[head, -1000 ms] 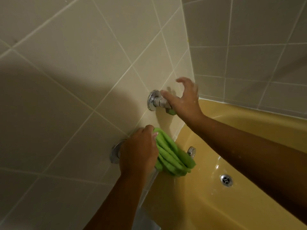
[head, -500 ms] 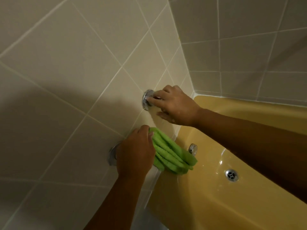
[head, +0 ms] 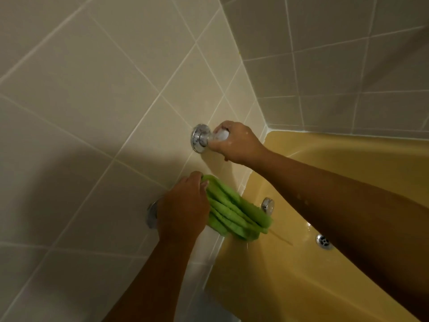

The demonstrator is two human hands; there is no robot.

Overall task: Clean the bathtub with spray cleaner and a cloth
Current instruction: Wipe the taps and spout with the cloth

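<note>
Right hand [head: 235, 144] curled round the handle of the upper wall tap [head: 200, 138]. Left hand [head: 183, 210], at its 7 o'clock, grips a bunched green cloth [head: 236, 217] against the tiled wall [head: 104, 101]. Cloth spills out at that hand's 3 o'clock, over the corner of the yellow bathtub [head: 301, 287]. Drain [head: 323, 241] at cloth's 4 o'clock, apart.

1. A beige tiled wall [head: 92, 101] fills the view from 7 to 12 o'clock, its pale grout lines running diagonally.
2. A greyer tiled wall [head: 348, 66] at 1 to 2 o'clock meets it in a corner.
3. A chrome tap fitting [head: 199, 138] juts out just off centre, toward 11 o'clock.
4. A chrome wall plate [head: 151, 216], partly hidden, sits at 8 o'clock.
5. A chrome knob [head: 267, 204] and a round drain [head: 323, 241] lie toward 4 o'clock.
</note>
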